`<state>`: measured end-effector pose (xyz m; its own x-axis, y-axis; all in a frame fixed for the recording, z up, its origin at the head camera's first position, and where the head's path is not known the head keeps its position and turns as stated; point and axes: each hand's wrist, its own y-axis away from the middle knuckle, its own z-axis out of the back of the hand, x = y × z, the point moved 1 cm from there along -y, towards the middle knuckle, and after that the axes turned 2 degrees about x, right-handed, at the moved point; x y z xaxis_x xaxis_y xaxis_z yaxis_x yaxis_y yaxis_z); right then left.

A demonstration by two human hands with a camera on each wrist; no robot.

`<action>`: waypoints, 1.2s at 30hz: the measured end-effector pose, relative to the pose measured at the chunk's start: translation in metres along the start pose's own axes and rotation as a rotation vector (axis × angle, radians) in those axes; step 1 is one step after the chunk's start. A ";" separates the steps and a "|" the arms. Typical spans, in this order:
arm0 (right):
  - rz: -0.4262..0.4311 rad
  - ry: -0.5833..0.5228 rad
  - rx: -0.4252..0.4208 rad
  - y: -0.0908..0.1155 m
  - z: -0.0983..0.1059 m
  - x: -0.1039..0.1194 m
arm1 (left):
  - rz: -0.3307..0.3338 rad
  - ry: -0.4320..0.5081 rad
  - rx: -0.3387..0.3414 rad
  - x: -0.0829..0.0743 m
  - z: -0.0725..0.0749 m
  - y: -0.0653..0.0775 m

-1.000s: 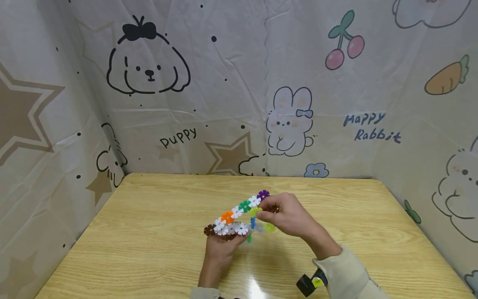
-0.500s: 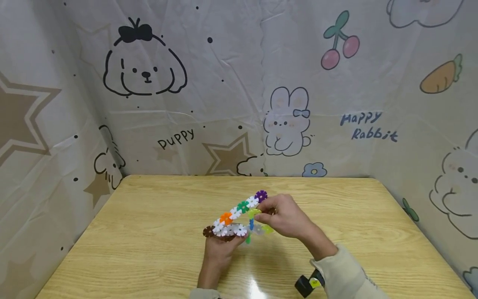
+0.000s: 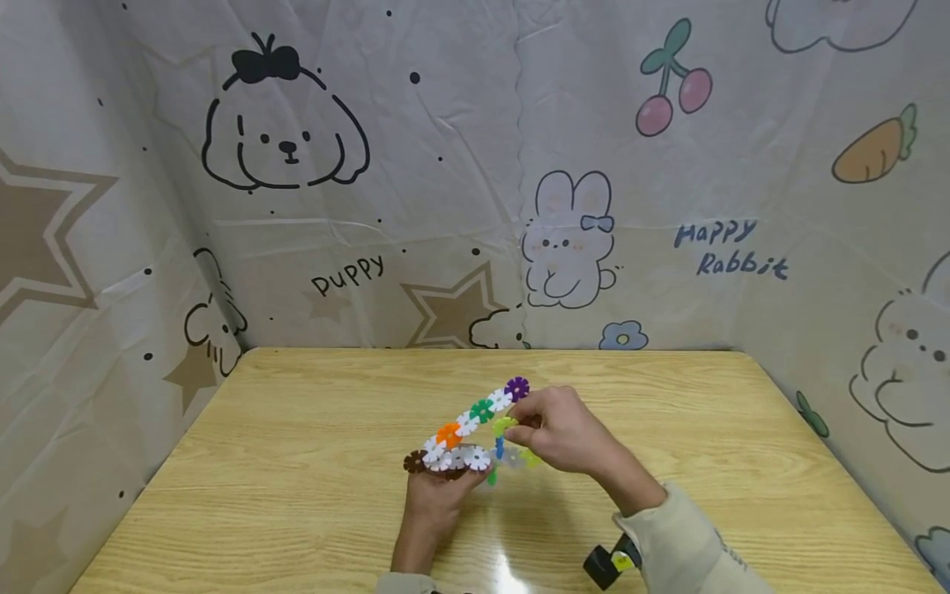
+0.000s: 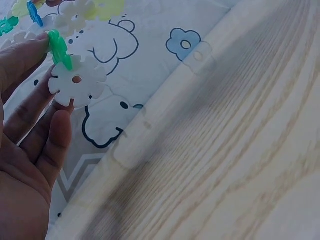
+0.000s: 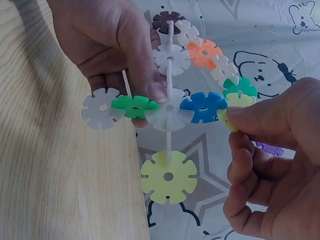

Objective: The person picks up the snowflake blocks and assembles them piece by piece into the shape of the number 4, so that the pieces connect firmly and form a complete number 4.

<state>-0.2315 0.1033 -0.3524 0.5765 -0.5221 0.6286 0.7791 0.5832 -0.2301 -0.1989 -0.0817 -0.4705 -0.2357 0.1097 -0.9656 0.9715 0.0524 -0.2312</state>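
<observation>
A linked structure of notched plastic snowflake discs is held up between both hands over the table. My left hand [image 3: 434, 503] grips it from below; in the right wrist view its thumb lies against a white disc beside a green disc [image 5: 132, 102]. My right hand [image 3: 567, 433] pinches a yellow disc [image 5: 235, 102] between thumb and fingers, right at the edge of a blue disc [image 5: 195, 114]. A slanted row runs from a brown disc [image 3: 414, 462] past an orange disc [image 3: 449, 435] to a purple disc [image 3: 517, 388]. Another yellow disc [image 5: 155, 182] hangs at the structure's end.
The wood-grain table [image 3: 297, 429] spreads around both hands. Behind it hangs a pale cloth [image 3: 460, 124] printed with cartoons. A black object with a yellow label [image 3: 598, 568] shows beside the right sleeve [image 3: 686, 540].
The whole head view has shifted slightly left. Both hands and the discs keep nearly the same pose, the right hand still pinching the yellow disc.
</observation>
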 end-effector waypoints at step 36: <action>-0.087 -0.142 -0.025 0.021 -0.007 -0.023 | 0.039 0.081 -0.032 -0.005 -0.002 0.000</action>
<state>-0.2265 0.1236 -0.3770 0.4672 -0.4757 0.7453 0.8314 0.5233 -0.1872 -0.1982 -0.0800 -0.4654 -0.2007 0.1920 -0.9606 0.9789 0.0782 -0.1889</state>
